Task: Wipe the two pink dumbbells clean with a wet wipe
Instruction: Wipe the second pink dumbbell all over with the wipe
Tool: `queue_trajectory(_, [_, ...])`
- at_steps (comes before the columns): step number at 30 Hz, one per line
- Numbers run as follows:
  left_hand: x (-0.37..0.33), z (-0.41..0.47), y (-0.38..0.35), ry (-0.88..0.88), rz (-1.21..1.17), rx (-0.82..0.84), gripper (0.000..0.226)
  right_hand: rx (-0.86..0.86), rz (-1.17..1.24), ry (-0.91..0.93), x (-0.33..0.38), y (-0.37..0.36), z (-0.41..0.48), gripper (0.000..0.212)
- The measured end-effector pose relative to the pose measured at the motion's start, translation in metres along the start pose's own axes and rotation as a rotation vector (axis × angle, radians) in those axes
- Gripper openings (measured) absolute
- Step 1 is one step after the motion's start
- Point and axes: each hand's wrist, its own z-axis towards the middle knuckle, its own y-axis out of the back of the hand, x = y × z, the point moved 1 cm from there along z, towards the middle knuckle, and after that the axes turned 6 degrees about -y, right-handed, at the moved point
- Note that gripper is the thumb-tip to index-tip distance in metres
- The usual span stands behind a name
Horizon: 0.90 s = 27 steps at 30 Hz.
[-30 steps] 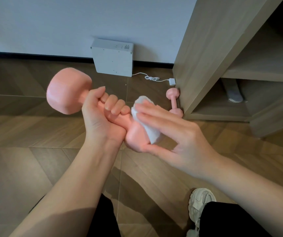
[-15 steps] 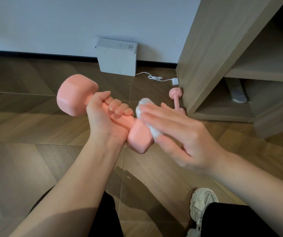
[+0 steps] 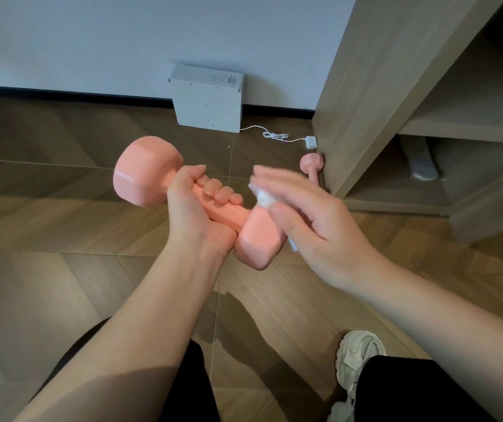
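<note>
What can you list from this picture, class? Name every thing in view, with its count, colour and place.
held dumbbell: 1, pink, centre
floor dumbbell: 1, pink, against the cabinet
wet wipe: 1, white, on held dumbbell's near head
box: 1, white, against wall
cable: 1, white, box towards cabinet
cabinet: 1, light wood, right
grey object: 1, cabinet's bottom shelf, unclear
floor: brown wood
shoe: 1, off-white, lower right
left hand: grips held dumbbell's handle
right hand: blurred, presses wipe
</note>
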Motion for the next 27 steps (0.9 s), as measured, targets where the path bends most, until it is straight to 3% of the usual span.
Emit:
queue_trajectory(3, [-0.002, 0.002, 0.002, 0.008, -0.01, -0.016, 0.036, 0.147, -0.19, 0.135, 0.001, -0.01, -0.011, 0.038])
queue_trajectory(6, [-0.004, 0.005, 0.006, 0.009, 0.002, -0.052, 0.035, 0.161, -0.437, 0.292, -0.002, -0.012, -0.014, 0.041])
queue_trajectory(11, [-0.003, 0.01, 0.009, 0.021, 0.007, -0.106, 0.033, 0.111, -0.445, 0.086, -0.008, -0.014, -0.008, 0.051])
queue_trajectory(14, [-0.003, 0.012, 0.01, 0.012, 0.003, -0.104, 0.034, 0.187, -0.522, 0.097, -0.012, -0.018, -0.006, 0.078])
queue_trajectory(16, [-0.002, 0.012, 0.01, 0.014, -0.003, -0.053, 0.03, 0.194, -0.411, 0.019, -0.014, -0.015, -0.002, 0.089])
queue_trajectory(20, [-0.003, 0.011, 0.007, 0.046, -0.042, 0.209, 0.025, 0.092, -0.066, -0.167, -0.015, -0.005, 0.004, 0.082])
queue_trajectory(24, [-0.013, 0.005, -0.003, -0.076, -0.017, 0.349, 0.037, 0.241, 0.415, -0.332, -0.012, 0.003, 0.008, 0.076])
queue_trajectory(27, [-0.018, 0.0, -0.005, -0.069, -0.059, 0.354, 0.041, 0.288, 0.457, -0.363, -0.008, -0.004, 0.006, 0.072])
